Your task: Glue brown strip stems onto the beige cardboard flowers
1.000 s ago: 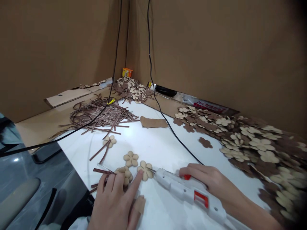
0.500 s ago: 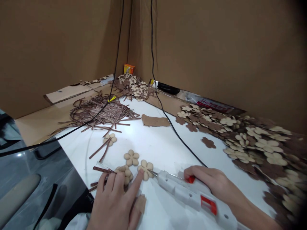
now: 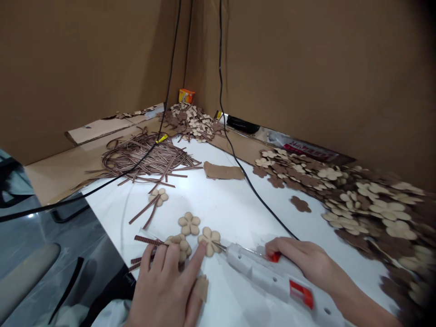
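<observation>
My right hand (image 3: 311, 263) is wrapped round a white hot glue gun (image 3: 272, 279) with red parts. The gun's metal nozzle touches the right side of a beige five-petal flower (image 3: 209, 241) lying on the white tabletop. With its index fingertip on that same flower, my left hand (image 3: 166, 286) lies palm down, fingers stretched out, a tan bandage on the thumb. Its other fingers rest over a beige flower (image 3: 184, 247) with brown strips (image 3: 148, 240) sticking out to the left; part of it is hidden. A separate beige flower (image 3: 189, 223) lies just beyond.
A tangled heap of brown strips (image 3: 143, 156) lies at the back left, near a flower with strips (image 3: 158, 196). Beige and brown flower cutouts (image 3: 384, 209) pile along the right. A black cable (image 3: 252, 186) crosses the table (image 3: 225, 200). Cardboard walls (image 3: 299, 68) stand behind.
The whole view has shifted slightly, so things sit a little further right. Both hands, the glue gun and the flower keep the same places relative to each other.
</observation>
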Action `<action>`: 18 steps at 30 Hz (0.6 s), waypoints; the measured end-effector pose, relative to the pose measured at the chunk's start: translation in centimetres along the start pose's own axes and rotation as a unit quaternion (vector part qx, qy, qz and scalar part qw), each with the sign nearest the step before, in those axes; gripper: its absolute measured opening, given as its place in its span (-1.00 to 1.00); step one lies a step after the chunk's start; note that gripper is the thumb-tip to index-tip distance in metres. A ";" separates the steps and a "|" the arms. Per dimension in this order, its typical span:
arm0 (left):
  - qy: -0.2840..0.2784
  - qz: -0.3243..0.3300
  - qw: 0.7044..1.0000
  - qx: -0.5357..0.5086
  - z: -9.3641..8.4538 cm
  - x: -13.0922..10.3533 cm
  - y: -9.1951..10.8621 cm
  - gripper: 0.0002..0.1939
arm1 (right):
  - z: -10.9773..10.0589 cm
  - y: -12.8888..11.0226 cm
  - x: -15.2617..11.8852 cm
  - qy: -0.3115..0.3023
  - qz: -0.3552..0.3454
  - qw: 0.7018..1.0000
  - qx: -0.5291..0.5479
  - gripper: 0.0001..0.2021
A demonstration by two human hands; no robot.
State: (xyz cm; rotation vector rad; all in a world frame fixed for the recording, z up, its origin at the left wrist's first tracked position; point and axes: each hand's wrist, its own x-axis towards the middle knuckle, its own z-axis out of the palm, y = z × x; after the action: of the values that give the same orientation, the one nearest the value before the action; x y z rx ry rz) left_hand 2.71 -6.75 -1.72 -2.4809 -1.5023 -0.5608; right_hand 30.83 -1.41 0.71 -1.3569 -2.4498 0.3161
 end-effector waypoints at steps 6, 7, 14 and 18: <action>-0.008 -0.007 1.000 0.000 0.0 0.1 0.2 -0.41 | -0.2 0.1 0.0 -0.014 -0.005 1.000 0.026 -0.93; -0.010 -0.009 1.000 -0.001 0.0 0.1 0.2 -0.41 | -0.3 0.1 0.0 -0.013 -0.006 1.000 0.026 -0.92; -0.002 -0.011 1.000 -0.006 -0.2 0.2 0.3 -0.45 | -0.4 -0.1 0.1 -0.011 0.002 0.999 0.036 -0.87; 0.021 -0.025 0.999 -0.015 -0.3 0.4 0.5 -0.49 | -0.4 -0.2 0.1 -0.010 0.003 0.999 0.032 -0.87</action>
State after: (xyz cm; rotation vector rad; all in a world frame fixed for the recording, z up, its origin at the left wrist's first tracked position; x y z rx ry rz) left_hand 3.25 -6.73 -1.24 -2.4430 -1.5543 -0.6452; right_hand 30.77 -1.42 1.22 -1.3403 -2.4303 0.4092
